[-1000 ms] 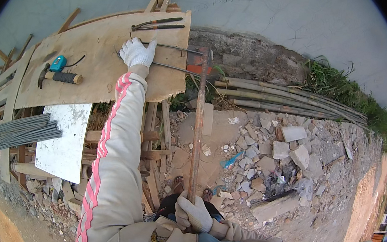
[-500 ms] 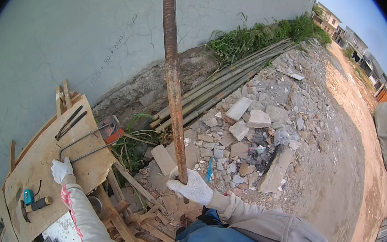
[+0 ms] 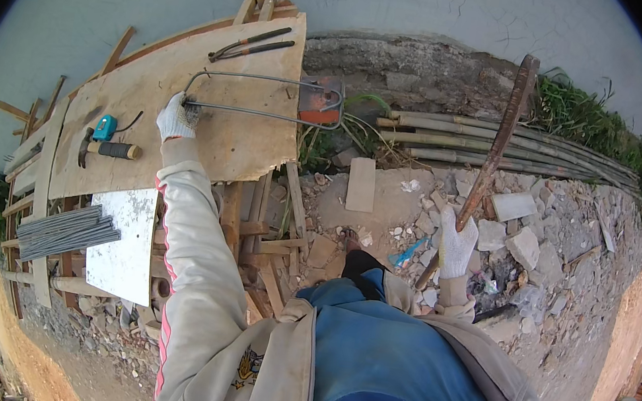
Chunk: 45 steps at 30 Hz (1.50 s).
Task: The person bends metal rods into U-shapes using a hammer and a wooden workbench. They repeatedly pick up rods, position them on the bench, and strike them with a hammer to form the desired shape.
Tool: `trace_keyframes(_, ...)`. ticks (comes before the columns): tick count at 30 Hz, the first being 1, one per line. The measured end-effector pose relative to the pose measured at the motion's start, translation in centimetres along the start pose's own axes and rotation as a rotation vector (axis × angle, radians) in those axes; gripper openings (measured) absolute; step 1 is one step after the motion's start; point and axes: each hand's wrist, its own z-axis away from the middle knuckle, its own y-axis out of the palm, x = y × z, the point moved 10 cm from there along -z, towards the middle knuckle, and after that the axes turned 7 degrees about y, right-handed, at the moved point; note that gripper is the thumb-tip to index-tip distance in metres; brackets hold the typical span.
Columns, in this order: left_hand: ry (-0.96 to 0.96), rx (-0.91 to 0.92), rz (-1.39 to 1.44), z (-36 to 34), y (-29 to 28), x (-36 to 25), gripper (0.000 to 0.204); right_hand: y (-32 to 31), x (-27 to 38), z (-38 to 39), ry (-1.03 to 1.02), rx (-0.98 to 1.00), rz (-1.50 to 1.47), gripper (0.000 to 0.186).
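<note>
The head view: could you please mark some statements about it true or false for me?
1. The left grip touches the bent rod. True.
2. The right grip holds a hammer. False: the right grip holds a rusty bar.
3. The tape measure lies beside the hammer. True.
4. The pincers lie on the white sheet. False: the pincers lie on the brown board.
5. Grey rods lie partly over the white sheet. True.
</note>
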Motion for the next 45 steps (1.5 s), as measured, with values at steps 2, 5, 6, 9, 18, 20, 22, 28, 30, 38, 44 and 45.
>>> trace_keyframes(2, -0.070, -0.011, 0.136, 1.2, 1.6, -0.2, 0.011, 3.6, 2.9, -4.1, -0.159, 0.089, -0.106, 0.030)
trace_keyframes(5, -0.094, 0.110, 0.370, 4.5, 6.9, -3.4, 0.012, 10.7, 5.0, -9.4, -0.056, 0.302, -0.250, 0.029)
trace_keyframes(6, -0.093, 0.168, 0.457, 6.1, 9.5, -4.7, 0.012, 13.1, 5.6, -11.0, 0.018, 0.387, -0.282, 0.029)
trace_keyframes(9, 0.063, 0.392, 0.393, 12.0, 17.3, -9.5, 0.010, 18.8, 8.7, -13.9, 0.093, 0.570, -0.340, 0.031)
trace_keyframes(18, 0.699, 0.581, -0.068, 28.1, 28.4, -18.5, 0.017, 24.7, 14.8, -16.9, 0.054, 0.761, -0.359, 0.033)
trace_keyframes(20, 0.759, 0.579, -0.105, 29.4, 28.0, -18.6, 0.017, 25.9, 15.1, -17.1, 0.055, 0.830, -0.339, 0.030)
trace_keyframes(22, 0.796, 0.592, -0.085, 30.8, 26.3, -18.3, 0.018, 27.3, 15.4, -16.8, 0.022, 0.899, -0.325, 0.029)
trace_keyframes(28, 0.896, 0.605, -0.010, 36.7, 17.0, -15.4, 0.049, 29.0, 13.5, -15.3, 0.004, 1.003, -0.279, 0.024)
trace_keyframes(30, 0.850, 0.227, 0.108, 37.3, 11.0, -12.7, 0.050, 29.3, 13.3, -15.3, -0.010, 1.028, -0.263, 0.024)
trace_keyframes(38, -0.108, -0.505, -0.277, 43.8, -3.6, 4.8, 0.043, 30.7, 13.5, -16.7, -0.148, 1.033, -0.059, 0.030)
trace_keyframes(44, -0.087, -0.448, -0.211, 43.0, -3.9, 6.7, 0.030, 31.0, 13.1, -17.2, -0.250, 1.003, 0.073, 0.035)
trace_keyframes(45, -0.063, -0.399, -0.217, 42.5, -3.8, 6.0, 0.030, 31.2, 12.9, -17.2, -0.252, 1.005, 0.088, 0.035)
